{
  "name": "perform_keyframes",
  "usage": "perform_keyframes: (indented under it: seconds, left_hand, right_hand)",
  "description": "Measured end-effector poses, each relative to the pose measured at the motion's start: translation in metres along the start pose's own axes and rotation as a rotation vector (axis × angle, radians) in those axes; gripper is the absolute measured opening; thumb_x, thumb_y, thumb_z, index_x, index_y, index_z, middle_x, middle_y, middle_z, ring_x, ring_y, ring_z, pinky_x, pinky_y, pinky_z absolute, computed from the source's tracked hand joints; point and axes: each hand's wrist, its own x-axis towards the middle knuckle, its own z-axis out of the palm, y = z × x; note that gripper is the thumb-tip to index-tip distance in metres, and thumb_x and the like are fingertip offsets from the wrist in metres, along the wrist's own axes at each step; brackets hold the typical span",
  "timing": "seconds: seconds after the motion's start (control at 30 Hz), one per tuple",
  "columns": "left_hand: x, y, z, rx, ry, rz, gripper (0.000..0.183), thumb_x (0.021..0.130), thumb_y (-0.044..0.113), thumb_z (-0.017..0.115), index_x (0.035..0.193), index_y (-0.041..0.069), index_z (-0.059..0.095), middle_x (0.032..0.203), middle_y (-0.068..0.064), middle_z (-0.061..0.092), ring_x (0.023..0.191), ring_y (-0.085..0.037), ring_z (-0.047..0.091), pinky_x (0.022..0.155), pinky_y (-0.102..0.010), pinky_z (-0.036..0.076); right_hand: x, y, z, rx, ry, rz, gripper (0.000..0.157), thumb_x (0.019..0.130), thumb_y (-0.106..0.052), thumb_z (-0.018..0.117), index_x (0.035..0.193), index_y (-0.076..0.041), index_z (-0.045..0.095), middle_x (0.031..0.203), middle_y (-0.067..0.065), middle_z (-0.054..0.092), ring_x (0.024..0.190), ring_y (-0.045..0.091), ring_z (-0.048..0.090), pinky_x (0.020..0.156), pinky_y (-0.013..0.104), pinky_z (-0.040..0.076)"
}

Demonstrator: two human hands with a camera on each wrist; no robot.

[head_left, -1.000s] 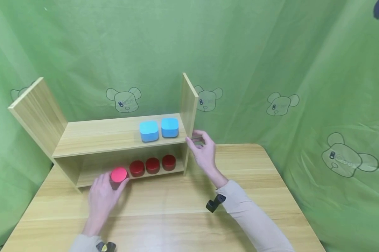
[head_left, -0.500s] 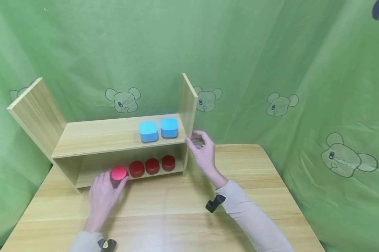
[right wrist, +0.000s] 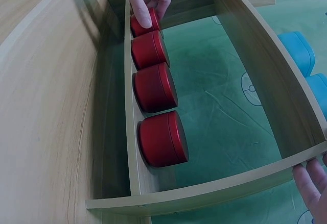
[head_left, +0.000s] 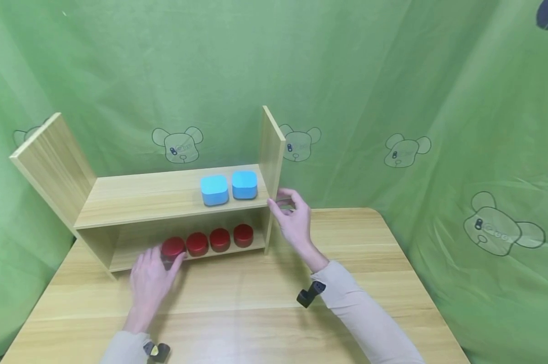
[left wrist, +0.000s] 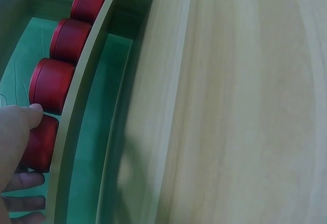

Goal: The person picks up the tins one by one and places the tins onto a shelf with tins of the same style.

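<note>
My left hand (head_left: pixel 148 280) is at the front of the lower shelf level, its thumb and fingers around the leftmost red round tin (head_left: pixel 173 247). In the left wrist view the thumb (left wrist: pixel 33 114) lies against that tin's side; the right wrist view shows the same tin (right wrist: pixel 146 24) in the far corner, partly covered by the hand. Three more red tins (head_left: pixel 220 240) stand in a row to its right. My right hand (head_left: pixel 295 217) holds the right side panel of the wooden shelf (head_left: pixel 141 194), thumb at the front edge and fingers bent on the outer side.
Two blue rounded-square tins (head_left: pixel 215 190) (head_left: pixel 244 185) stand on the upper level, toward the right. Tall side panels, such as the left panel (head_left: pixel 57 167), rise above that level. The shelf stands on a wooden table (head_left: pixel 237 313) before a green curtain (head_left: pixel 355 91).
The leftmost red tin has moved slightly back and up into the shade of the lower level, with my left hand around it. My right hand has stayed at the side panel.
</note>
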Motion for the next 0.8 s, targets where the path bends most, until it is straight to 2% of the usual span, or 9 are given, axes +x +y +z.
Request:
perform_keyframes:
  seconds: [0.33, 0.6, 0.73, 0.8]
  left_hand:
    - [0.000, -0.002, 0.001, -0.003, 0.022, 0.001, 0.060, 0.083, 0.038, 0.087, 0.113, -0.011, 0.068, 0.094, -0.031, 0.074, 0.078, -0.044, 0.069, 0.064, -0.054, 0.060]
    - [-0.005, -0.002, -0.001, -0.032, 0.139, 0.094, 0.061, 0.079, 0.035, 0.085, 0.115, -0.012, 0.068, 0.091, -0.028, 0.073, 0.076, -0.043, 0.068, 0.060, -0.051, 0.057]
    - [-0.009, -0.001, -0.005, -0.033, 0.160, 0.114, 0.062, 0.084, 0.040, 0.078, 0.118, -0.011, 0.068, 0.091, -0.026, 0.073, 0.075, -0.042, 0.067, 0.059, -0.049, 0.056]
    - [-0.011, 0.001, -0.008, -0.032, 0.172, 0.122, 0.064, 0.091, 0.047, 0.072, 0.119, -0.011, 0.068, 0.092, -0.028, 0.073, 0.075, -0.042, 0.067, 0.060, -0.050, 0.056]
  right_hand:
    - [0.000, 0.001, 0.001, 0.002, 0.004, 0.008, 0.035, 0.091, -0.003, 0.079, 0.123, 0.004, 0.067, 0.116, 0.024, 0.070, 0.092, 0.012, 0.065, 0.076, 0.016, 0.062]
    - [0.000, 0.001, 0.000, 0.006, 0.004, -0.006, 0.034, 0.091, -0.003, 0.080, 0.122, 0.003, 0.068, 0.115, 0.024, 0.071, 0.092, 0.015, 0.066, 0.074, 0.018, 0.063]
    - [0.000, 0.001, 0.000, 0.000, 0.007, -0.014, 0.034, 0.091, -0.003, 0.080, 0.122, 0.004, 0.068, 0.115, 0.024, 0.071, 0.091, 0.014, 0.066, 0.075, 0.023, 0.065]
    - [0.000, 0.001, 0.000, -0.008, 0.008, -0.015, 0.034, 0.091, -0.003, 0.080, 0.122, 0.004, 0.068, 0.115, 0.023, 0.071, 0.091, 0.013, 0.066, 0.075, 0.024, 0.065]
